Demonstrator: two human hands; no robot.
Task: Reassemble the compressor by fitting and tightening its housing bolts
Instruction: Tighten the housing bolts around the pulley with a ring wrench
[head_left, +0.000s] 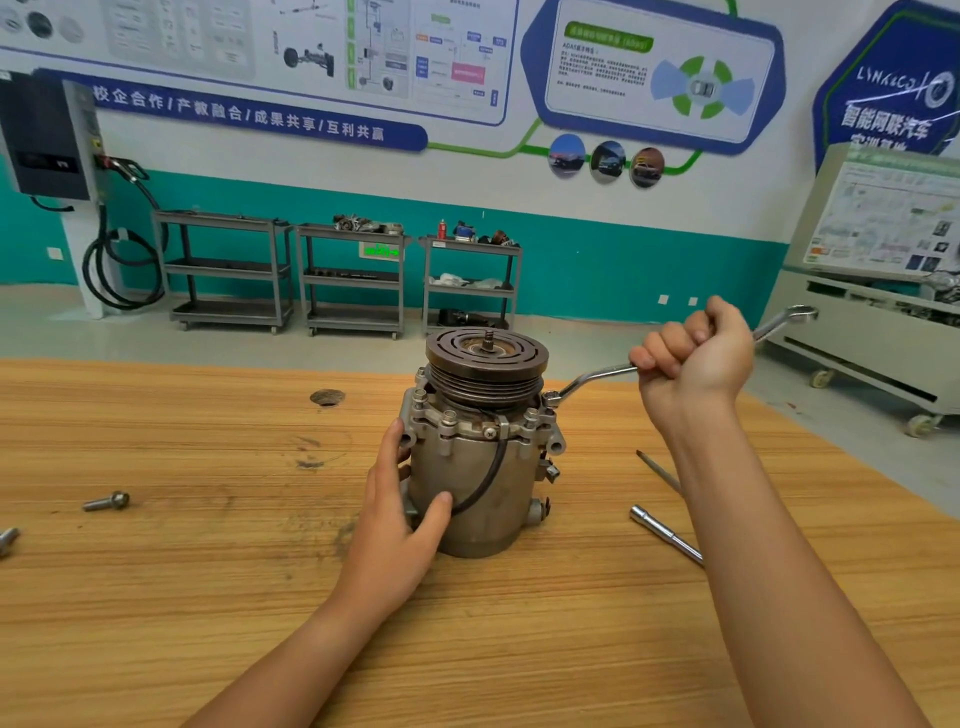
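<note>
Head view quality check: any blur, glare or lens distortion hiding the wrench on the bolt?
Head view: light even, no glare; compressor, wrench and right hand sharp, ring end on the bolt readable. Head view: wide-angle distortion bows the teal wall band; fine print on the wall posters is soft.

so I'm counting one compressor (478, 467), one ring spanner (597, 375), two loose bolts (106, 501) (8, 540) by the desk's (156, 623) left edge, one socket bar (665, 532) and one thin rod (658, 472) near its right edge, three carts (228, 270) (353, 280) (470, 280)
</note>
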